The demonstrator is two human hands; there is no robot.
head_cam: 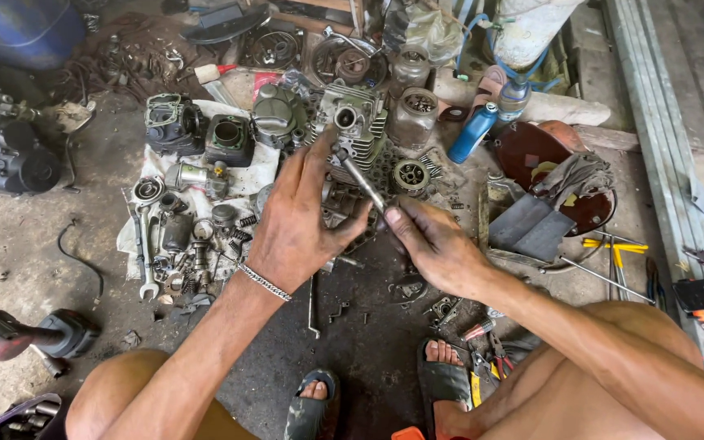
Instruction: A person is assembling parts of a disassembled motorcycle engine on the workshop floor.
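Your left hand lies with fingers spread over a finned engine cylinder head, which sits on the oily floor directly ahead of your knees; the fingertips reach up to the round port at its top. Your right hand is closed in a pinch around the lower end of a slim metal socket wrench, thumb and forefinger pressed together on the shaft. The wrench runs diagonally up and left, its upper end meeting the cylinder head just below the port. To the left, a white cloth carries small engine parts, springs and a combination spanner. A blue bottle stands tilted just right of the cylinder head. Yellow-handled tools lie well apart on the right. Both feet, in sandals, rest near the lower edge.
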